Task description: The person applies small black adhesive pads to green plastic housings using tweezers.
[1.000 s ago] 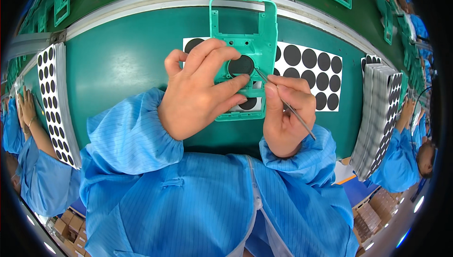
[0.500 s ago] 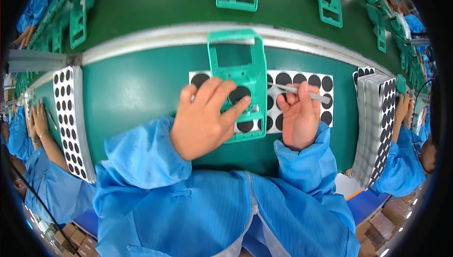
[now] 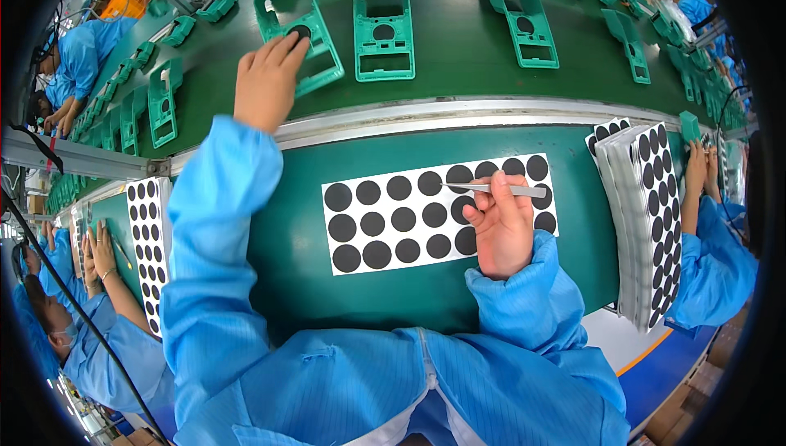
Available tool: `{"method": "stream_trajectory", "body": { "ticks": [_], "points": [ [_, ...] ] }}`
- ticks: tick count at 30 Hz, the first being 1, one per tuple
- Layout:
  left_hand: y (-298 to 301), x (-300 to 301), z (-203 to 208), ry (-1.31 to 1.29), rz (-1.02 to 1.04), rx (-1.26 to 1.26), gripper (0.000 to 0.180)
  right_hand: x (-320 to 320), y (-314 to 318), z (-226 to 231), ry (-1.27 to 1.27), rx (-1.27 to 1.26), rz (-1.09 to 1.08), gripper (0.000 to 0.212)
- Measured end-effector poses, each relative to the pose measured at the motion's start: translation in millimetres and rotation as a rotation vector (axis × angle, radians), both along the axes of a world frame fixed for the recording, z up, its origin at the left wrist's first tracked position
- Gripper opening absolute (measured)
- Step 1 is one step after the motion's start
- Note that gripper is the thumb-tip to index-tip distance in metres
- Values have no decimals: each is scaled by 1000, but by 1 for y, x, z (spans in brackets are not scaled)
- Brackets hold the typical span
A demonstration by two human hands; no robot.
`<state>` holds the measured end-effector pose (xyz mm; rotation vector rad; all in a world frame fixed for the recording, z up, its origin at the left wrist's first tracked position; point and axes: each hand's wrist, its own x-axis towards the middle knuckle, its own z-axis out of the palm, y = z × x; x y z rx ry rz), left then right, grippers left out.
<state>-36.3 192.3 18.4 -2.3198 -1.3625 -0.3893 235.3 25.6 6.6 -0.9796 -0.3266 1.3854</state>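
Observation:
My left hand is stretched out over the belt, fingers closed on the left side of a green plastic housing. The housing lies tilted, with a black disc at its middle; my thumb is hidden. In my right hand a pair of metal tweezers is pinched, its tips pointing left over a white sheet of round black stickers. The sheet lies flat on the green table in front of me, and my right hand covers part of its right end.
More green housings stand along the dark green belt, behind a pale metal rail. Stacks of sticker sheets flank me at right and left. Co-workers in blue sit on both sides.
My left hand has carried the green housing from above the sticker sheet forward and left onto the belt. The sheet is now uncovered there. My right hand still holds the tweezers.

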Motion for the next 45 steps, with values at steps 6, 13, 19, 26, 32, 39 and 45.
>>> {"method": "stream_trajectory", "body": {
  "ticks": [6,13,19,26,32,39,45],
  "points": [
    [31,-16,-35,-77,40,-122,39,-7,5,-4,-178,29,-2,18],
    [-100,21,12,-308,-381,-572,38,-14,-3,-10,-336,71,97,16],
    [-172,36,0,-295,-431,-726,39,-28,-7,-10,-430,180,380,12],
    [-176,48,-10,-310,-420,-696,44,-20,-14,-15,-427,100,392,11],
    [-185,49,-6,-288,-407,-705,42,-19,-12,-30,-381,209,445,15],
    [-187,56,-5,-282,-427,-679,44,-13,-12,-27,-324,215,425,16],
    [-186,53,-4,-255,-417,-686,42,-18,-10,-28,-311,229,444,16]
  ]
}}
